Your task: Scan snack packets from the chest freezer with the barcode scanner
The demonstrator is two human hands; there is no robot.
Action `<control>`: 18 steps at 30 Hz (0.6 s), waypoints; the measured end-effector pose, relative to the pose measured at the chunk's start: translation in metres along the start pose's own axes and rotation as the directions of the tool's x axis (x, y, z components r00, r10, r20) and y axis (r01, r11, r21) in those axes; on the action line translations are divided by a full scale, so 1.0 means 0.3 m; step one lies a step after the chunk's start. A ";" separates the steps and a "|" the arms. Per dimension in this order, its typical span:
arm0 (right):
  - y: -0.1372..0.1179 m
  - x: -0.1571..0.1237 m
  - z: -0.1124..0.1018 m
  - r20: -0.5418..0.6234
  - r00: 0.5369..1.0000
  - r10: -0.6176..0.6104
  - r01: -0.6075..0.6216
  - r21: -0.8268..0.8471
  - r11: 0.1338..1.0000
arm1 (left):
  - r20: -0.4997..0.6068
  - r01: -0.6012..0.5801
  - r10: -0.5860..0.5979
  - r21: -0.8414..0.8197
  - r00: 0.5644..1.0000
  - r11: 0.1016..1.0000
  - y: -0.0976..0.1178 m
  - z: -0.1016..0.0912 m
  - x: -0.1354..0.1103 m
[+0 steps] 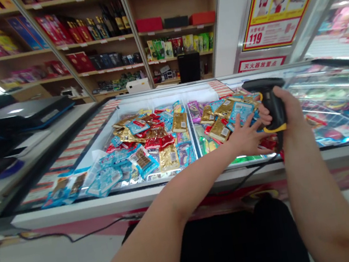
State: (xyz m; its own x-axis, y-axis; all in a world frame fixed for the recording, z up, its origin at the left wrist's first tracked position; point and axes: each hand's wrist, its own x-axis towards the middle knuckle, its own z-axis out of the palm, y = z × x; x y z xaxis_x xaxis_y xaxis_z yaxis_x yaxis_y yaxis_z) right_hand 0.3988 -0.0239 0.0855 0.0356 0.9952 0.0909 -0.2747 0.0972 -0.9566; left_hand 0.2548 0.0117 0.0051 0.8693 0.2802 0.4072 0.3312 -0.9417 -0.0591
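Observation:
My right hand (283,103) is closed around the grip of a black and yellow barcode scanner (270,103), whose head points left over the freezer. A black cable (250,176) trails from it along the freezer's front edge. My left hand (250,135) reaches over the right-hand bin with its fingers spread, close beside the scanner. Under and just past those fingers lie a blue ice cream packet (240,111) and several gold packets (219,129). Whether my fingertips touch the packets I cannot tell.
The chest freezer's left bin holds a heap of gold, red and blue packets (158,135). Blue packets (102,176) lie at its front left corner. A counter with a black machine (27,113) stands left. Shelves of boxes and bottles (111,17) rise behind; wire baskets (335,111) show right.

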 end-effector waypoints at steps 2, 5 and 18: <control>0.019 0.032 0.002 -0.017 1.000 0.024 -0.024 -0.015 1.000 | -0.006 0.014 -0.014 0.015 1.000 1.000 -0.033 0.012 0.022; 0.039 0.073 0.024 -0.003 0.998 0.055 -0.055 -0.022 0.998 | -0.001 0.022 -0.022 0.054 1.000 0.998 -0.086 0.026 0.056; 0.054 0.160 0.093 0.109 0.989 0.104 -0.103 -0.020 0.995 | -0.054 0.040 -0.031 0.156 0.998 0.987 -0.240 0.019 0.075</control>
State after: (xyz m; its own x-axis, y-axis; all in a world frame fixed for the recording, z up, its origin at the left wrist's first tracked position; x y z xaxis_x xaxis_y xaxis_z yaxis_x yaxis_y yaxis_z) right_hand 0.3694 0.0256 0.0821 -0.0979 0.9950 0.0201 -0.2577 -0.0058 -0.9662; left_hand 0.2526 0.0869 0.0133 0.8374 0.2993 0.4573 0.4187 -0.8891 -0.1848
